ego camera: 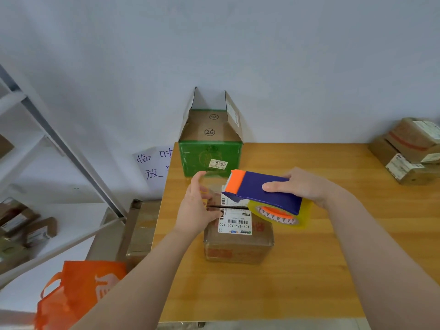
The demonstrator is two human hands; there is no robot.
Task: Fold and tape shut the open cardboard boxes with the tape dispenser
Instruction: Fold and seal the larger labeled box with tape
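A small brown cardboard box (238,246) sits near the middle of the wooden table (285,282), its top flaps folded down with a dark seam and a white shipping label across them. My right hand (302,186) grips a blue and orange tape dispenser (262,191) with a clear tape roll, held just above the box's top. My left hand (197,206) is at the box's left end, its fingers pinching a clear strip of tape pulled from the dispenser. A green box (209,156) stands behind with its flaps up.
Taped parcels (412,151) are stacked at the table's far right. Left of the table are a white metal shelf (35,163) with small parcels, brown boxes (140,229) on the floor, an orange bag (78,291) and a handwritten paper sign (154,167) on the wall.
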